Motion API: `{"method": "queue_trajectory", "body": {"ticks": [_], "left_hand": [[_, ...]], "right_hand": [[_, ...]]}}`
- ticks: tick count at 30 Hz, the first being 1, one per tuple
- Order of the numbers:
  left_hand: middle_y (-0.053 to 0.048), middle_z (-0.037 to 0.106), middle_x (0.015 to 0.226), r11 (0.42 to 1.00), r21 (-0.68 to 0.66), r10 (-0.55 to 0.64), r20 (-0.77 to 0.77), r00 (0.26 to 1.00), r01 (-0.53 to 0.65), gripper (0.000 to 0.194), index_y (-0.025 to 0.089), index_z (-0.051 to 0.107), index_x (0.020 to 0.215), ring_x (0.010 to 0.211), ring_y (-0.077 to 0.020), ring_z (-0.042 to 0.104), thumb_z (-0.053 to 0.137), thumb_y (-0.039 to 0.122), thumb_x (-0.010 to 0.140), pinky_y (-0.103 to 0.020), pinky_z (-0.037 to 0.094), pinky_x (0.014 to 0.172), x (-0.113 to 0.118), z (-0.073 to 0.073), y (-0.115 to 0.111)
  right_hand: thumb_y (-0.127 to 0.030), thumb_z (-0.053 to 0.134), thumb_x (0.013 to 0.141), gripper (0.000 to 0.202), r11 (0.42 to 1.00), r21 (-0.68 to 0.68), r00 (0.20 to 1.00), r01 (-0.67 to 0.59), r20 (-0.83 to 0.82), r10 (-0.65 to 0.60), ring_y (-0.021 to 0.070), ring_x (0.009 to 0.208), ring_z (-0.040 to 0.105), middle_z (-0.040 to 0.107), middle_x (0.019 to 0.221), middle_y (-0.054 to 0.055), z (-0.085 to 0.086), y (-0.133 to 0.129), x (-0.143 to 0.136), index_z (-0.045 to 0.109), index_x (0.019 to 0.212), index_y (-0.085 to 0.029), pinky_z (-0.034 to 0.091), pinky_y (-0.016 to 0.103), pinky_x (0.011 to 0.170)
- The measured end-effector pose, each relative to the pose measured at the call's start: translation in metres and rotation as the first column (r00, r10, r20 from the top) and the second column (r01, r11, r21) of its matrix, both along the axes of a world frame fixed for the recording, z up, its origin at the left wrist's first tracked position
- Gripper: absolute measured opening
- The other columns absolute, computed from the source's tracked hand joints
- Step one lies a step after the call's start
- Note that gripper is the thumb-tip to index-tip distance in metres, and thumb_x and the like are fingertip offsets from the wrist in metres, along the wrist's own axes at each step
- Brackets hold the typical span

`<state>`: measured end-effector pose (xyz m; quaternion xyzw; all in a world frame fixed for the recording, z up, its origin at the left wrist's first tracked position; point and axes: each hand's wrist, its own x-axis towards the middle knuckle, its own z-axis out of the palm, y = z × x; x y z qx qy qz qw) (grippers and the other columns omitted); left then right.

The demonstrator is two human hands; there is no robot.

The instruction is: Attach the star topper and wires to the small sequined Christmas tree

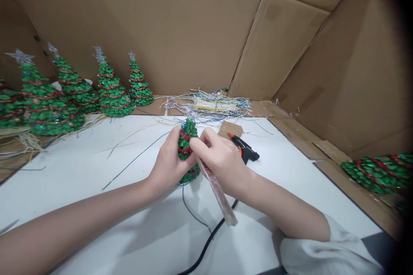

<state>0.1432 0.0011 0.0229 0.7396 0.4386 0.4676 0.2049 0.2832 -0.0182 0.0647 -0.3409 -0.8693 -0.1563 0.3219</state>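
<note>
One green tree (185, 145) is held upright over the middle of the white table (129, 137), between the two hands. A clear star (191, 114) tops it, with a blue ball (183, 127) just below and red garland around the body. The left hand (166, 159) is closed around the left side of the tree. The right hand (222, 157) grips a flat strip (219, 191), which slopes down toward the lower right. The right fingertips are at the garland; contact there seems likely, but the fingers cover the exact spot. Whether the base rests on the table cannot be told. One thin wire (193, 212) extends below the tree.

A glue gun (247, 148) lies beyond the right hand, its orange nozzle at a card piece (229, 129). A black cable (206, 245) crosses the table below the right forearm. A wire bundle (216, 105) lies at the far edge. Five standing trees (111, 88) occupy the left side, one cut off by the frame.
</note>
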Motion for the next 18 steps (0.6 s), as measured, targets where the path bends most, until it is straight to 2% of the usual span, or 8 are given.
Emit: {"method": "queue_trajectory", "body": {"ticks": [4, 7, 9, 11, 14, 18], "left_hand": [[-0.001, 0.053, 0.09, 1.0, 0.003, 0.012, -0.018, 1.0, -0.012, 0.027, 0.02, 0.042, 0.097, 0.079, -0.0153, 0.052, 0.056, 0.022, 0.075, -0.025, 0.041, 0.065, 0.001, 0.001, 0.001], [-0.001, 0.053, 0.09, 1.0, 0.024, 0.02, -0.049, 0.999, -0.019, 0.026, 0.02, 0.041, 0.098, 0.078, -0.0153, 0.052, 0.056, 0.024, 0.076, -0.025, 0.041, 0.064, 0.0, 0.002, 0.001], [-0.001, 0.053, 0.089, 1.0, 0.022, 0.017, -0.056, 0.998, -0.016, 0.025, 0.02, 0.041, 0.097, 0.077, -0.0154, 0.052, 0.055, 0.026, 0.078, -0.026, 0.042, 0.065, -0.001, 0.002, 0.001], [-0.001, 0.053, 0.087, 1.0, 0.006, 0.011, -0.053, 0.999, -0.011, 0.024, 0.02, 0.04, 0.096, 0.076, -0.0154, 0.053, 0.055, 0.028, 0.078, -0.026, 0.042, 0.066, -0.002, 0.001, 0.001], [-0.001, 0.053, 0.086, 1.0, -0.03, 0.009, -0.051, 0.999, -0.01, 0.026, 0.021, 0.039, 0.095, 0.075, -0.016, 0.053, 0.056, 0.032, 0.079, -0.028, 0.043, 0.067, -0.003, 0.0, 0.001], [-0.001, 0.053, 0.086, 0.998, -0.059, 0.011, -0.061, 0.998, -0.014, 0.026, 0.021, 0.039, 0.093, 0.076, -0.017, 0.053, 0.055, 0.035, 0.079, -0.029, 0.044, 0.069, -0.003, 0.0, 0.002]], "right_hand": [[-0.007, 0.042, 0.075, 0.013, 0.983, -0.182, 1.0, -0.003, -0.012, 0.001, 0.0076, 0.049, 0.026, 0.036, 0.071, -0.001, 0.01, 0.0, 0.0, 0.044, 0.076, -0.02, 0.021, 0.02, 0.043], [-0.009, 0.045, 0.076, 0.012, 0.953, -0.295, 0.993, -0.07, -0.114, 0.038, 0.0077, 0.053, 0.037, 0.039, 0.067, -0.002, 0.019, 0.006, 0.004, 0.043, 0.07, -0.019, 0.029, 0.019, 0.047], [-0.009, 0.048, 0.076, 0.016, 0.908, -0.39, 0.971, -0.157, -0.227, 0.07, 0.0079, 0.054, 0.044, 0.042, 0.063, -0.003, 0.024, 0.011, 0.007, 0.042, 0.065, -0.019, 0.033, 0.019, 0.05], [-0.01, 0.05, 0.077, 0.018, 0.823, -0.506, 0.936, -0.256, -0.342, 0.081, 0.0067, 0.048, 0.047, 0.046, 0.057, -0.005, 0.028, 0.016, 0.01, 0.041, 0.064, -0.018, 0.035, 0.018, 0.048], [-0.015, 0.052, 0.079, 0.016, 0.646, -0.659, 0.873, -0.386, -0.487, 0.024, 0.0073, 0.038, 0.05, 0.048, 0.046, -0.008, 0.027, 0.024, 0.015, 0.043, 0.066, -0.019, 0.037, 0.019, 0.044], [-0.022, 0.058, 0.078, 0.016, 0.481, -0.69, 0.778, -0.541, -0.628, -0.025, 0.009, 0.037, 0.051, 0.051, 0.04, -0.008, 0.018, 0.034, 0.02, 0.045, 0.069, -0.019, 0.04, 0.02, 0.045]]}}
